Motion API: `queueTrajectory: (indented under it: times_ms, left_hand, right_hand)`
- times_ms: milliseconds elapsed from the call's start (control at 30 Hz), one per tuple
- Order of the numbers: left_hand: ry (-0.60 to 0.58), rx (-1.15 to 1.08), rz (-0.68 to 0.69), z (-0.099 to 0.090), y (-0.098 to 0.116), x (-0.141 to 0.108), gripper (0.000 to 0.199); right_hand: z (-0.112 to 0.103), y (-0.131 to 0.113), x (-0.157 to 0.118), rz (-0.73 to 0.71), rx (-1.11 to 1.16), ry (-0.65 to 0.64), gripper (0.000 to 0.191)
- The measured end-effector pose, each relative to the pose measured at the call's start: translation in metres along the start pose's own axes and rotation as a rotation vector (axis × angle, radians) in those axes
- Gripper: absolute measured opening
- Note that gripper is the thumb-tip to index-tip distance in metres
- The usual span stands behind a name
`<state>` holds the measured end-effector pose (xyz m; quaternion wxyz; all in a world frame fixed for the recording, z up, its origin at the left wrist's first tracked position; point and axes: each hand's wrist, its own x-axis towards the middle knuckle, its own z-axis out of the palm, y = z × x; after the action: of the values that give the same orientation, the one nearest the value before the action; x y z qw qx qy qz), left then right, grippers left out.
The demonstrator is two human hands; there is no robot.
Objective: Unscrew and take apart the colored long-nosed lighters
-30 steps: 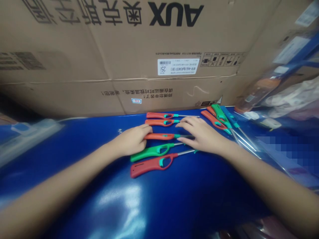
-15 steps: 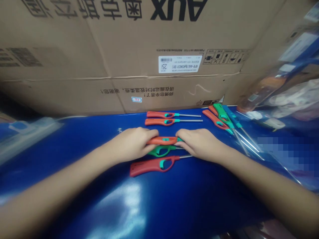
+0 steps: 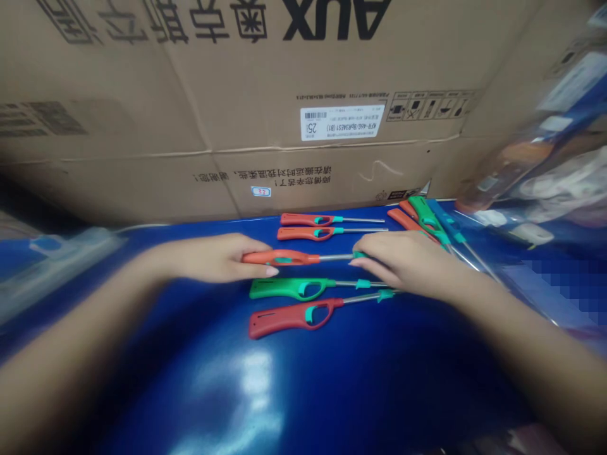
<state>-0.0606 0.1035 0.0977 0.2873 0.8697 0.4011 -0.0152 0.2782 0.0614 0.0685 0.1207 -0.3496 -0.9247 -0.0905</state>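
Note:
My left hand is closed round the handle of an orange long-neck lighter, held level above the blue table. On that lighter's metal rod, my right hand pinches a small teal collar; the rod's tip is hidden behind the fingers. Just below lie a green lighter and a red lighter, each with a teal collar partway along its rod. Beyond my hands, an upper red-orange lighter and a lower one lie parallel, teal at the rod's base.
A large cardboard box stands along the back of the blue table. Several more lighters are piled at the back right, near clear plastic packaging. A translucent plastic item lies at the left.
My left hand has moved left with the orange lighter. My right hand has shifted right, taking the teal collar from the handle end out along the rod, which now shows between my hands.

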Motion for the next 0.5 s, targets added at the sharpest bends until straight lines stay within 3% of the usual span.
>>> queueTrajectory:
  times_ms: [100, 200, 333, 500]
  left_hand:
    - [-0.038, 0.062, -0.01, 0.01, 0.006, 0.009, 0.047]
    - [0.078, 0.147, 0.037, 0.023, 0.004, 0.018, 0.046]
    - [0.144, 0.209, 0.137, 0.035, -0.009, 0.025, 0.039]
    - [0.264, 0.284, 0.251, 0.043, -0.011, 0.03, 0.045]
  right_hand:
    - [0.003, 0.001, 0.003, 0.024, 0.024, -0.082, 0.031]
    - [0.011, 0.006, 0.004, 0.094, 0.096, -0.089, 0.03]
    - [0.036, 0.023, 0.004, 0.247, 0.144, 0.001, 0.037]
    - [0.062, 0.04, 0.002, 0.404, 0.209, -0.054, 0.046]
